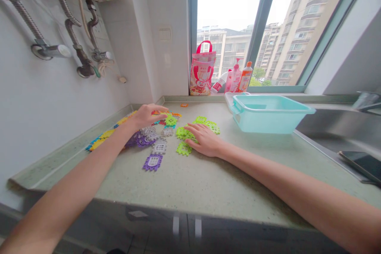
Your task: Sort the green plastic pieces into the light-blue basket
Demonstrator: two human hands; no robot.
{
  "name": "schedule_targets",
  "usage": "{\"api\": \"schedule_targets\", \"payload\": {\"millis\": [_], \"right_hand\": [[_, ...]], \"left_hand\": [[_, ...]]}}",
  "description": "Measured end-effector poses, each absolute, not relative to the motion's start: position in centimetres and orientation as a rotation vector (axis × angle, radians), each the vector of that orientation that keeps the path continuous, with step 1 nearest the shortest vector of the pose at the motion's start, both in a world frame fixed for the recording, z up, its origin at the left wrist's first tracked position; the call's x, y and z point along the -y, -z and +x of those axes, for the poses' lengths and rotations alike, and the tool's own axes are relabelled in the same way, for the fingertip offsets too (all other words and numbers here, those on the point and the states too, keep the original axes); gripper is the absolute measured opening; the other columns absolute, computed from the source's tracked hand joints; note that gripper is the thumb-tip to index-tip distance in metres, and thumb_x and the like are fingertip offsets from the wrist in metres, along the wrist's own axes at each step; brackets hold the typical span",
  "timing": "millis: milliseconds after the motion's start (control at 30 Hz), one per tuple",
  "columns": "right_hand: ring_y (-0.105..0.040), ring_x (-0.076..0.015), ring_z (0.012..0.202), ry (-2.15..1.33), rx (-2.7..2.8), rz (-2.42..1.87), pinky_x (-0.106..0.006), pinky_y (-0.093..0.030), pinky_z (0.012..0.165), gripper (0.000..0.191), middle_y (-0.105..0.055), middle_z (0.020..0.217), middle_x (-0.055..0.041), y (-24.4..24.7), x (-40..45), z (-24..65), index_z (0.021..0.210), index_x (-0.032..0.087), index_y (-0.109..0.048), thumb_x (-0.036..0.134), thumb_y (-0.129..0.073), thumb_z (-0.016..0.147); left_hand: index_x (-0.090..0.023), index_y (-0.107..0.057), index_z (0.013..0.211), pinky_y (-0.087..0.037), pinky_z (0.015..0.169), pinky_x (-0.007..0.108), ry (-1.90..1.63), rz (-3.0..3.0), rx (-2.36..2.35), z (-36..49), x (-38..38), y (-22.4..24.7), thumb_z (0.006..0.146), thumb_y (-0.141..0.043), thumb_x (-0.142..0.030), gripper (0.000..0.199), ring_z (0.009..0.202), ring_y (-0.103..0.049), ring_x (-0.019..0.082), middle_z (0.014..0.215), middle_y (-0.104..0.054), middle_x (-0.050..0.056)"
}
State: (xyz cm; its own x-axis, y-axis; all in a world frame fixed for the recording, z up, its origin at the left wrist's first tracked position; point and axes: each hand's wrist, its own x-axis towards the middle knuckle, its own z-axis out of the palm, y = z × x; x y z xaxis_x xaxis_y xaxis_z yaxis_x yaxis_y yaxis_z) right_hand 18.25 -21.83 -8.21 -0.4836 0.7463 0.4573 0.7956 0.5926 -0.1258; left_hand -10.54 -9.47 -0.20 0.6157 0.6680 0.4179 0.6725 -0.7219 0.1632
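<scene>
Head view: noted left hand (145, 116), thumb and fingers apart, at one green tile (170, 120); right hand (205, 139), fingers spread, on green cluster (183, 149), exact count hidden. Also counted on counter (184, 190): one lone orange tile (184, 105), one tub (268, 117).

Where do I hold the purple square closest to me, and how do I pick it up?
I'd pinch the purple square by its left and right toothed edges. Come from above, on your side: it lies flat, with bare counter in front and a grey piece close behind.
</scene>
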Motion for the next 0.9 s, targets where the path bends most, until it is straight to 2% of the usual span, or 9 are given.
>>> {"api": "schedule_targets", "payload": {"millis": [67,167,300,467,567,700,767,833,900], "right_hand": [[-0.05,-0.0349,0.144,0.155,2.315,-1.241,-0.055,-0.037,0.121,0.063,-0.05,0.159,-0.0199,8.3,21.8,18.3,0.158,0.014,-0.044,0.043,-0.057,0.103],[-0.048,-0.0342,0.146,0.141,2.33,-1.22,-0.055,-0.036,0.122,0.069,-0.046,0.163,-0.0186,8.5,21.7,18.3,0.163,0.017,-0.037,0.038,-0.058,0.1],[-0.048,-0.0352,0.147,0.111,2.39,-1.216,-0.058,-0.035,0.122,0.059,-0.045,0.164,-0.0178,8.6,21.5,18.3,0.158,0.02,-0.046,0.038,-0.055,0.103],[-0.05,-0.0336,0.145,0.103,2.392,-1.271,-0.055,-0.037,0.122,0.057,-0.051,0.159,-0.0176,8.5,21.4,18.2,0.156,0.019,-0.049,0.04,-0.055,0.104],[-0.052,-0.0324,0.143,0.088,2.406,-1.251,-0.055,-0.037,0.121,0.055,-0.055,0.155,-0.0177,8.4,21.3,18.1,0.155,0.018,-0.049,0.039,-0.053,0.105],[-0.055,-0.0317,0.14,0.09,2.419,-1.232,-0.054,-0.038,0.12,0.053,-0.057,0.153,-0.0168,8.3,21.3,18.0,0.154,0.018,-0.051,0.04,-0.052,0.105],[-0.056,-0.0314,0.14,0.088,2.414,-1.227,-0.053,-0.039,0.119,0.053,-0.058,0.153,-0.0163,8.2,21.3,17.9,0.154,0.018,-0.051,0.04,-0.052,0.105],[-0.056,-0.0312,0.139,0.084,2.412,-1.215,-0.053,-0.039,0.119,0.053,-0.059,0.152,-0.0157,8.2,21.3,17.9,0.153,0.018,-0.052,0.039,-0.053,0.105],[-0.056,-0.0314,0.139,0.078,2.413,-1.205,-0.053,-0.039,0.119,0.053,-0.059,0.152,-0.0159,8.2,21.3,17.9,0.153,0.017,-0.052,0.038,-0.054,0.104]], "left_hand": [[-0.026,-0.071,0.134,-0.047,0.105,0.033,0.794,-2.844,1.107,-9.6,10.0,0.5,0.101,-0.047,-0.062,0.055,0.116,-0.067,0.024,0.129,-0.075,0.006],[-0.027,-0.075,0.125,-0.044,0.109,0.037,0.551,-2.783,1.107,-8.3,10.3,1.7,0.102,-0.047,-0.057,0.047,0.118,-0.064,0.025,0.124,-0.075,0.006],[-0.028,-0.075,0.123,-0.041,0.11,0.037,0.303,-2.695,1.168,-7.0,10.2,3.4,0.097,-0.054,-0.062,0.048,0.122,-0.062,0.027,0.125,-0.072,0.008],[-0.026,-0.07,0.129,-0.043,0.107,0.037,0.339,-2.607,1.368,-5.4,10.4,4.4,0.092,-0.054,-0.073,0.062,0.124,-0.062,0.03,0.133,-0.067,0.01],[-0.023,-0.068,0.123,-0.048,0.099,0.036,0.404,-2.596,1.468,-4.7,10.3,4.9,0.088,-0.061,-0.068,0.058,0.116,-0.065,0.03,0.13,-0.066,0.012],[-0.021,-0.069,0.102,-0.052,0.09,0.037,0.522,-2.568,1.547,-4.1,9.7,5.4,0.087,-0.062,-0.064,0.046,0.1,-0.069,0.029,0.112,-0.07,0.013],[-0.021,-0.069,0.093,-0.052,0.088,0.037,0.563,-2.581,1.539,-4.1,9.4,5.3,0.088,-0.062,-0.055,0.035,0.098,-0.069,0.029,0.103,-0.072,0.011],[-0.021,-0.069,0.092,-0.052,0.087,0.036,0.613,-2.581,1.537,-4.4,9.1,5.2,0.085,-0.065,-0.043,0.024,0.098,-0.07,0.029,0.1,-0.075,0.01],[-0.021,-0.071,0.097,-0.053,0.088,0.036,0.672,-2.558,1.549,-4.8,8.9,4.9,0.08,-0.068,-0.037,0.024,0.1,-0.071,0.03,0.105,-0.077,0.01]]}}
